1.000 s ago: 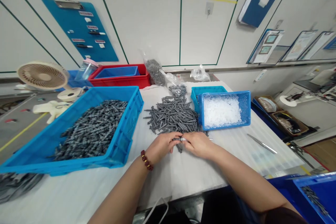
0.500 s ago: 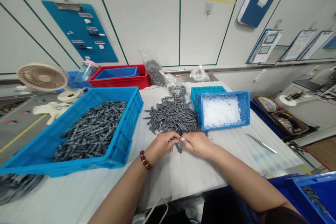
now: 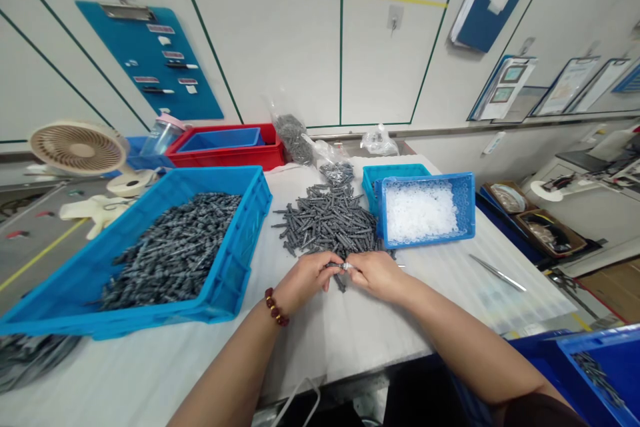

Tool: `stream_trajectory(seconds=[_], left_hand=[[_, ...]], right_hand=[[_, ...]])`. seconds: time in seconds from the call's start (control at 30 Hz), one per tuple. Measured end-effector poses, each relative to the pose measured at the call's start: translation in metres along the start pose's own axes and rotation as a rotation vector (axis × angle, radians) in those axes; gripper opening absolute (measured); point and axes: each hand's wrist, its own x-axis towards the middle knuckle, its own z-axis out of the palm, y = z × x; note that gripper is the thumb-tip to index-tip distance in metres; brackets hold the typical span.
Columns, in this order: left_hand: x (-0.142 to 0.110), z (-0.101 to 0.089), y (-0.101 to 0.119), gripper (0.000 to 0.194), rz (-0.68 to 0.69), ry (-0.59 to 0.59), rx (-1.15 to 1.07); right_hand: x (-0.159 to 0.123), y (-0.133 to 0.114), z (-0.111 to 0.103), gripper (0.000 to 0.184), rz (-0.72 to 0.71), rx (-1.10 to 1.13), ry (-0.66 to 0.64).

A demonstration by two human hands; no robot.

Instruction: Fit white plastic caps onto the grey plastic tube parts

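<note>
Two hands meet at near edge of dark pile (image 3: pixel 333 220), head view. Left hand (image 3: pixel 311 272): fingers pinching dark part (image 3: pixel 333 265). Right hand (image 3: pixel 375 273): fingers gripping white piece (image 3: pixel 347 265) at part's end, probably keeping both aligned. Part between fingertips, roughly level. Blue box (image 3: pixel 471 213) seemingly propped on teal bin (image 3: pixel 395 170), likely for easy reach.

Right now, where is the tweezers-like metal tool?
In the head view, the metal tool lies on the white-covered table, to the right of both hands and nearer the person than the blue bin of white pieces.
</note>
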Motion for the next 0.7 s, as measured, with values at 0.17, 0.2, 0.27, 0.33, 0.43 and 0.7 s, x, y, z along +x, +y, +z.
stream_trajectory(seconds=[0.17, 0.2, 0.27, 0.33, 0.43, 0.7], left_hand=[[0.0001, -0.0001, 0.0011, 0.020, 0.004, -0.001, 0.001], [0.0001, -0.0003, 0.0016, 0.020, 0.000, -0.002, 0.000], [0.0000, -0.0007, 0.0027, 0.020, -0.003, 0.001, -0.001], [-0.0003, -0.0010, 0.0037, 0.020, -0.002, 0.008, 0.001], [-0.0013, -0.0012, 0.0037, 0.021, -0.013, 0.006, 0.003], [-0.0004, -0.0044, -0.0024, 0.025, -0.082, 0.078, -0.209]], right_hand=[[-0.0003, 0.0003, -0.0003, 0.023, 0.003, 0.002, 0.002], [-0.0003, 0.0007, 0.0000, 0.024, 0.003, 0.003, 0.003], [-0.0003, 0.0016, 0.0007, 0.026, 0.003, 0.005, 0.007], [-0.0005, 0.0018, 0.0016, 0.029, 0.008, 0.007, 0.009], [-0.0009, 0.0014, 0.0030, 0.029, 0.058, -0.003, 0.011], [0.0035, 0.0038, 0.0017, 0.027, 0.134, 0.022, 0.042]])
